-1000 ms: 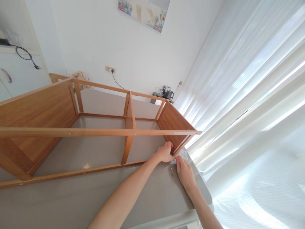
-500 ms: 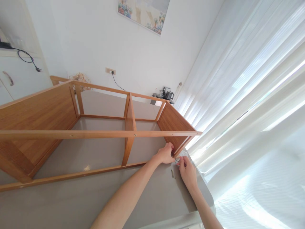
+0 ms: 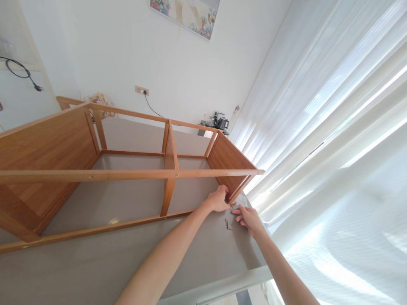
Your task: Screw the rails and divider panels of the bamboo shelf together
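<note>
A brown wooden shelf frame (image 3: 197, 173) lies on its side on the grey tabletop (image 3: 133, 258). At its lower right corner, my left hand (image 3: 218, 200) is closed around the end of the bottom rail and the end panel (image 3: 230, 159); some of its fingertips are hidden behind the wood. Just right of that corner is my right hand (image 3: 248, 218), with thumb and forefinger at a thin, dark hex key (image 3: 233, 207) against the frame's end. The other fingers are loosely curled. Several long screws (image 3: 227, 225) lie on the table below the hands.
White curtains (image 3: 318, 127) hang close along the table's right side. A black kettle (image 3: 221, 123) and other appliances stand beyond the frame. A bundle of pale strands (image 3: 103, 101) lies behind its left part. A cord runs from the wall socket (image 3: 141, 90).
My right hand's fingers have opened out from a tighter pinch at the hex key. My left hand keeps its hold on the frame corner. The view has shifted slightly.
</note>
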A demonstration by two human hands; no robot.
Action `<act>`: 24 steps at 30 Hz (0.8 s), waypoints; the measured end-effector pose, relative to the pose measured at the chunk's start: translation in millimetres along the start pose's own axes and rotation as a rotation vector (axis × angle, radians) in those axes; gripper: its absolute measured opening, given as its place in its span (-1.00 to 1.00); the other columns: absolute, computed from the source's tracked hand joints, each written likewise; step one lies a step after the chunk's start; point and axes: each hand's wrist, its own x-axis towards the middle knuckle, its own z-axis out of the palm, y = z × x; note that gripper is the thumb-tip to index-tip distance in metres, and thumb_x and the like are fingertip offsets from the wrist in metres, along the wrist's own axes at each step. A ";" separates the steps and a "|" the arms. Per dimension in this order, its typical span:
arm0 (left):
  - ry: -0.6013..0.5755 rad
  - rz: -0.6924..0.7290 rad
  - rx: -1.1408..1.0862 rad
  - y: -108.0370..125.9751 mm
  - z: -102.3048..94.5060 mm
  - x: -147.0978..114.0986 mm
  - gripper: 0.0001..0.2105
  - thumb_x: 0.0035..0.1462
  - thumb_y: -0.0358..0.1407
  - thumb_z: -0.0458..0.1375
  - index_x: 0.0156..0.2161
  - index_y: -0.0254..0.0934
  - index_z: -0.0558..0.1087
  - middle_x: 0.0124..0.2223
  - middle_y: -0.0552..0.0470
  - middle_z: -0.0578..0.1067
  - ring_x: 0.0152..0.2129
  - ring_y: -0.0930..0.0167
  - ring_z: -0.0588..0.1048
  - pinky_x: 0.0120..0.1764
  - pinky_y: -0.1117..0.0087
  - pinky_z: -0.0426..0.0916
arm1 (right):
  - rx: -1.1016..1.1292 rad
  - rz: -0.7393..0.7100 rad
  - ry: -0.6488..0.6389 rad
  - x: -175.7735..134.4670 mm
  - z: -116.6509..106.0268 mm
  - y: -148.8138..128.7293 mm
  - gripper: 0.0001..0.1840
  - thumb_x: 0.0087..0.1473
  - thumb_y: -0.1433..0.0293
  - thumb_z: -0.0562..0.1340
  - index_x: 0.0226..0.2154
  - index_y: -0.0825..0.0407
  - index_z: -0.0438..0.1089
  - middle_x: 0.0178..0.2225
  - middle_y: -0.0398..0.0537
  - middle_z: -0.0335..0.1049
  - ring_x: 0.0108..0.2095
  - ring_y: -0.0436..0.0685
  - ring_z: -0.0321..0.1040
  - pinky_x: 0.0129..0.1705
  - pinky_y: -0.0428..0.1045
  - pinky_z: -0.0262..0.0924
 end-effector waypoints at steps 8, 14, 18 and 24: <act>-0.005 0.005 0.001 0.9 -2.1 -1.4 -0.50 -0.08 -0.17 0.29 -0.06 -0.15 0.19 0.04 -0.03 0.39 -0.13 0.26 0.50 -0.13 0.26 0.41 | -0.172 -0.209 0.080 -8.2 0.0 7.6 -0.61 0.23 0.06 0.05 -0.47 -0.03 0.25 -0.55 -0.08 0.48 -0.71 0.00 0.23 -0.64 -0.08 0.09; -0.010 -0.004 -0.006 0.1 -1.1 -1.3 -0.49 -0.07 -0.16 0.30 -0.05 -0.14 0.18 0.06 -0.02 0.38 -0.10 0.25 0.50 -0.10 0.26 0.41 | -0.374 -0.478 0.172 -17.4 0.7 11.6 -0.58 0.26 0.00 0.00 -0.43 -0.07 0.23 -0.44 -0.10 0.50 -0.48 0.12 0.38 -0.35 -0.01 0.17; -0.006 -0.011 0.000 -1.2 1.2 0.5 -0.47 -0.07 -0.13 0.31 -0.04 -0.15 0.18 0.07 -0.03 0.38 -0.11 0.23 0.51 -0.08 0.25 0.41 | -0.447 -0.551 0.164 -14.3 3.1 14.8 -0.59 0.28 0.02 -0.04 -0.39 -0.07 0.26 -0.43 -0.10 0.49 -0.45 0.15 0.39 -0.34 0.00 0.14; 0.000 -0.005 0.004 -2.7 2.8 2.3 -0.46 -0.09 -0.15 0.32 -0.03 -0.16 0.19 0.06 -0.05 0.39 -0.12 0.23 0.51 -0.09 0.25 0.41 | -0.502 -0.600 0.149 -13.1 3.6 17.4 -0.62 0.33 0.07 -0.06 -0.33 -0.08 0.28 -0.40 -0.13 0.49 -0.44 0.12 0.40 -0.35 -0.02 0.16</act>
